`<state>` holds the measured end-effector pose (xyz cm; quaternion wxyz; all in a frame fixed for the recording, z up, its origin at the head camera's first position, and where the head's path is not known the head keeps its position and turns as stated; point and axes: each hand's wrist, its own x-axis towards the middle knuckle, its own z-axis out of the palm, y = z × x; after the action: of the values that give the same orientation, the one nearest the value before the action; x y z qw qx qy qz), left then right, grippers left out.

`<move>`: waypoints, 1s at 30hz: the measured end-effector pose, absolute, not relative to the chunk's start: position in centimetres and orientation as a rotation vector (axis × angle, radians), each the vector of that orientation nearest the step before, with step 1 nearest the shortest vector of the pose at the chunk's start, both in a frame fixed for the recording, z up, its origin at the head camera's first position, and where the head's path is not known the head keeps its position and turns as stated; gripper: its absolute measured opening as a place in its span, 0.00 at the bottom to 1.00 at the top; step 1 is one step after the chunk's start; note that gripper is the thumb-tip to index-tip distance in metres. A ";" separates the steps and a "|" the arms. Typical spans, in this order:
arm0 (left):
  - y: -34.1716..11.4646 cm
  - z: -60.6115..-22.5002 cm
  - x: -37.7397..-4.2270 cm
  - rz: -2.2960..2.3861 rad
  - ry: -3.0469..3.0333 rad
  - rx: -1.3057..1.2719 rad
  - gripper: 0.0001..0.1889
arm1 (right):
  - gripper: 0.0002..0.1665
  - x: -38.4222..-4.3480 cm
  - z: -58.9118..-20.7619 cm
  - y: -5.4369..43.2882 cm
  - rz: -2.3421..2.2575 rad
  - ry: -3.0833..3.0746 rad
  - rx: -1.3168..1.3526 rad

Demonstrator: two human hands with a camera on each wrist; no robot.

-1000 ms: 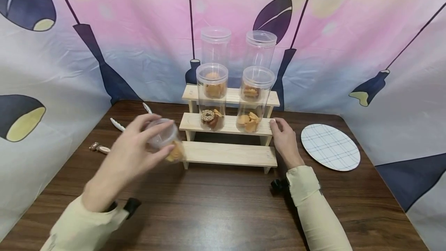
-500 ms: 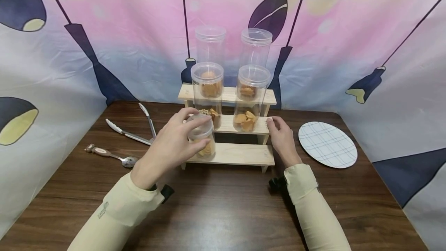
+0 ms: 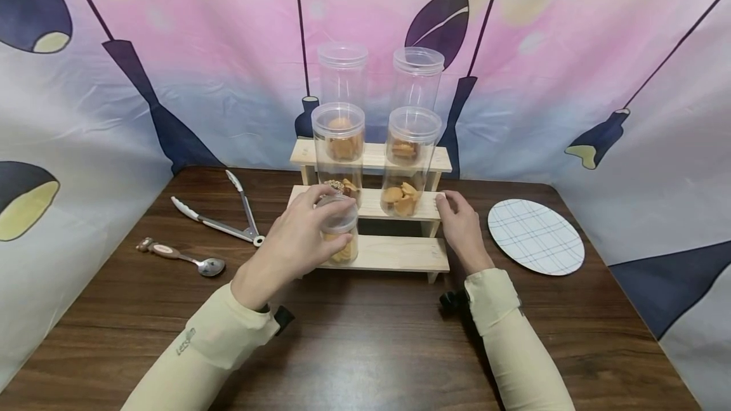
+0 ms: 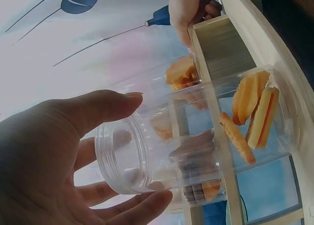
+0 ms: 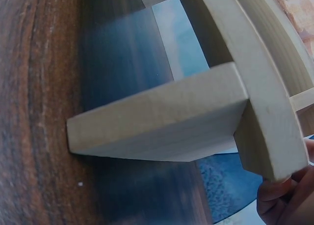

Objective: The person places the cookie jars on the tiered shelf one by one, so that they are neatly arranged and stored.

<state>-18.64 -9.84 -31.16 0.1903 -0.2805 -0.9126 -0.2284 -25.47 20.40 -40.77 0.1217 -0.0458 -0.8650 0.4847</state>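
Note:
On the left of the lowest step of the wooden display stand stands a clear screw-lid jar of biscuit pieces. My left hand holds this jar around its lid, thumb on one side and fingers on the other; the hand covers part of it in the head view. My right hand grips the right end of the middle step, with fingertips curled at the board's end in the right wrist view. Two taller jars stand on the middle step, a left jar and a right jar, both holding biscuits.
Two more jars with snacks stand on the top step, a left one and a right one. Metal tongs and a spoon lie left on the brown table. A checked plate lies right.
My left hand has carried the jar rightward from beside the stand onto the lowest step, then slightly further right. My right hand has kept its place on the middle step.

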 end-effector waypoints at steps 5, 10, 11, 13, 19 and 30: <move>-9.7 -31.4 -18.6 -0.632 -2.534 -0.814 0.24 | 0.37 -25.4 -40.7 20.4 1.405 -2.520 -0.120; -9.7 -31.6 -18.7 -0.635 -2.516 -0.834 0.24 | 0.37 -25.3 -40.6 20.4 1.417 -2.521 -0.118; -9.7 -31.6 -18.7 -0.636 -2.515 -0.835 0.24 | 0.37 -25.3 -40.6 20.4 1.423 -2.521 -0.120; -9.7 -31.7 -18.7 -0.640 -2.512 -0.835 0.24 | 0.37 -25.3 -40.6 20.4 1.427 -2.526 -0.119; -9.7 -31.9 -18.8 -0.643 -2.500 -0.843 0.24 | 0.38 -25.4 -40.6 20.3 1.432 -2.526 -0.124; -9.7 -32.1 -18.8 -0.637 -2.501 -0.839 0.24 | 0.37 -25.4 -40.8 20.4 1.431 -2.526 -0.135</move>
<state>-18.77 -9.67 -32.12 0.2120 -0.3022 -0.9006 -0.2294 -25.43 20.37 -40.83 0.1172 -0.0462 -0.8631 0.4891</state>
